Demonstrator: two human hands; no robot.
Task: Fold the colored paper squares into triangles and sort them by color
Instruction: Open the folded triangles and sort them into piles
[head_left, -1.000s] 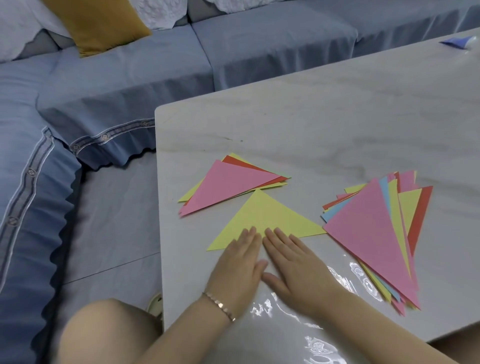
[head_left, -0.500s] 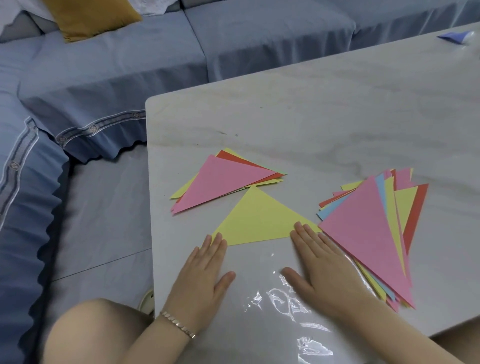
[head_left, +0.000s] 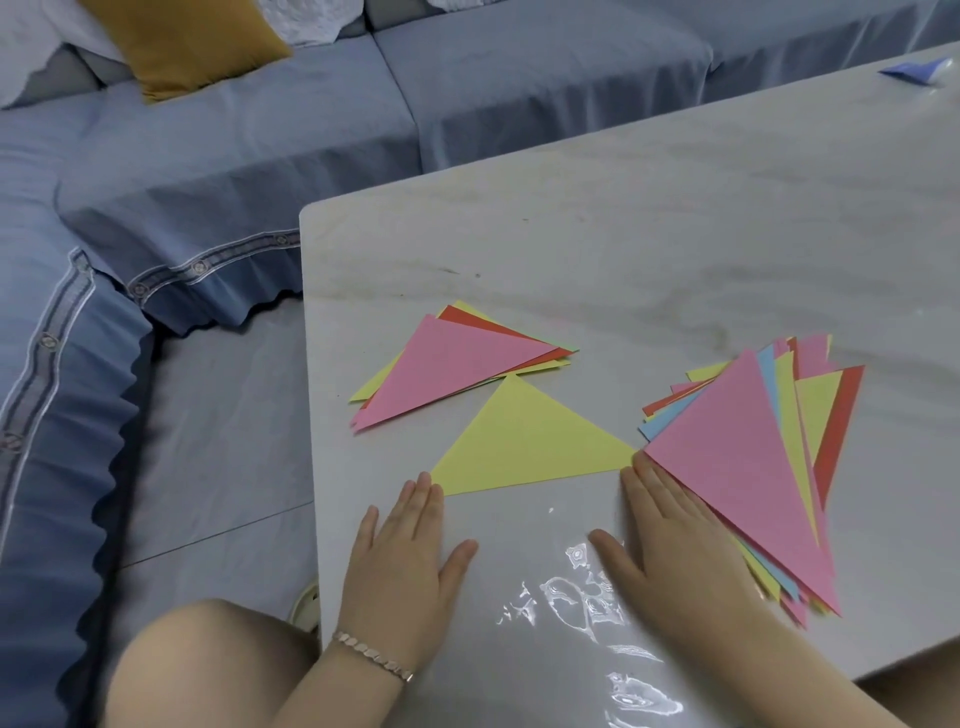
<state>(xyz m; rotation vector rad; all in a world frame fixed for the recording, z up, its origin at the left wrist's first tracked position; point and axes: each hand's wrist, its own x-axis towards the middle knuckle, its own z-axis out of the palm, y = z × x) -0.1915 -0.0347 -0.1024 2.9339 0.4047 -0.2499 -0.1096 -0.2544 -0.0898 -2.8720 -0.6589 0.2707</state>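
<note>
Fingers (head_left: 423, 499) lie straight, gripping nothing. Left hand (head_left: 405, 561) and right hand (head_left: 675, 551) rest flat on the table (head_left: 675, 249), tips at the yellow triangle (head_left: 524, 441) corners.

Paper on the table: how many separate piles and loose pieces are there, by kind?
Pink-topped piles: 2, the left pile and the right pile
Loose yellow triangle: 1
Blue piece at the far corner: 1
Total: 4

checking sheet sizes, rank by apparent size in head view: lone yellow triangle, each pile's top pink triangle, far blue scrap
1. right pile's pink triangle
2. lone yellow triangle and left pile's pink triangle, about alike
3. blue scrap, farthest away
</note>
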